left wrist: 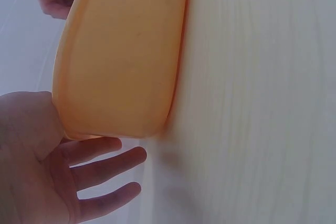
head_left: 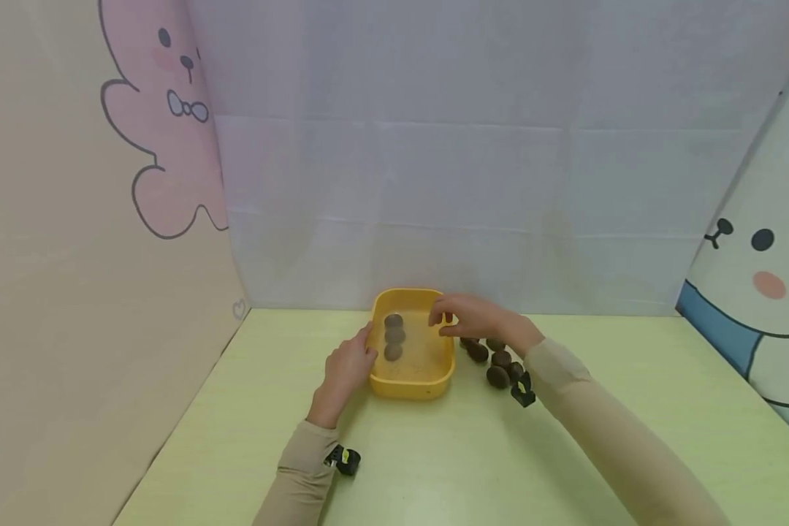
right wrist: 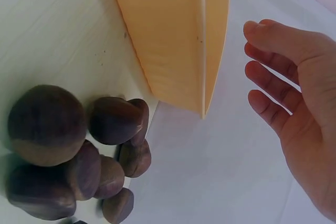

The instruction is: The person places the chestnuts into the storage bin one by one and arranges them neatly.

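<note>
A yellow plastic basin (head_left: 410, 391) stands on the table, with three brown chestnuts (head_left: 393, 337) in a row inside it, toward its left side. My left hand (head_left: 348, 363) grips the basin's left rim; in the left wrist view its fingers (left wrist: 107, 163) extend along the outer wall and the thumb is hidden. Over the basin's right rim hovers my right hand (head_left: 476, 319), fingers loosely bent, with no chestnut showing between thumb and fingertips (right wrist: 254, 29). Below and beside it, several loose chestnuts (right wrist: 47, 124) lie on the table, just right of the basin.
The pale yellow-green table (head_left: 427, 460) ends at a light cloth backdrop (head_left: 394, 183) close behind the basin. Printed cartoon panels stand on both sides, a pink bear (head_left: 177, 146) at left. Each wrist wears a small black camera (head_left: 345, 460).
</note>
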Demonstrator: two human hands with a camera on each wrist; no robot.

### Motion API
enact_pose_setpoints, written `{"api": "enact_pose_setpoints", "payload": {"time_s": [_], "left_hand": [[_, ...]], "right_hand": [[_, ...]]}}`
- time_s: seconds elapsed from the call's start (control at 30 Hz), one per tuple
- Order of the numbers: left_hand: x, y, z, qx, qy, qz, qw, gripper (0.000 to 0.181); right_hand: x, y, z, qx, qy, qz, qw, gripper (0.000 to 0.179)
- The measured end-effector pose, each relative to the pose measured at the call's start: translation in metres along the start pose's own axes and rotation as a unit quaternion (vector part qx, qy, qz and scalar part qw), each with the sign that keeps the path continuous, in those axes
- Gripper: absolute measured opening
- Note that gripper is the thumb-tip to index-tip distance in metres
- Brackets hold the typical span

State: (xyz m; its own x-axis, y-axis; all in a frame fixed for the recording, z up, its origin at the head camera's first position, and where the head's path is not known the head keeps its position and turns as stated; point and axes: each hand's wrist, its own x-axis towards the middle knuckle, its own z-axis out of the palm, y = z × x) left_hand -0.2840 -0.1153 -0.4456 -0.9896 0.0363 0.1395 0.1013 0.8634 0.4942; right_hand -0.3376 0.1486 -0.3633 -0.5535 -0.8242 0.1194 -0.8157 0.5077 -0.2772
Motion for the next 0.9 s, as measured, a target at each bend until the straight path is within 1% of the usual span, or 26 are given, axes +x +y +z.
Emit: {"api": "enact_pose_setpoints", "payload": {"time_s": [0.23,0.43,0.5,0.6,0.77,0.9], "left_hand": [[0.000,0.002,-0.001,-0.003,-0.006,-0.004,1.0000,0.057],[-0.002,0.001,-0.001,-0.005,-0.005,-0.006,1.0000,0.057],[-0.002,0.000,-0.001,-0.005,-0.005,-0.007,0.9999,0.057],[-0.002,0.001,-0.001,-0.005,-0.003,-0.007,1.0000,0.057],[-0.002,0.001,-0.002,-0.009,-0.002,-0.006,0.9999,0.057],[-0.001,0.000,-0.001,-0.010,-0.005,-0.010,0.9999,0.057]], "right_hand": [[-0.021,0.005,0.006,0.009,0.032,-0.002,0.9994,0.016],[-0.032,0.007,0.013,0.043,0.041,0.012,0.9982,0.017],[-0.036,0.007,0.014,0.057,0.039,0.016,0.9975,0.017],[-0.043,0.005,0.015,0.063,0.032,0.026,0.9972,0.018],[-0.055,0.004,0.016,0.062,0.024,0.044,0.9968,0.019],[-0.063,0.005,0.020,0.062,0.020,0.045,0.9969,0.018]]}}
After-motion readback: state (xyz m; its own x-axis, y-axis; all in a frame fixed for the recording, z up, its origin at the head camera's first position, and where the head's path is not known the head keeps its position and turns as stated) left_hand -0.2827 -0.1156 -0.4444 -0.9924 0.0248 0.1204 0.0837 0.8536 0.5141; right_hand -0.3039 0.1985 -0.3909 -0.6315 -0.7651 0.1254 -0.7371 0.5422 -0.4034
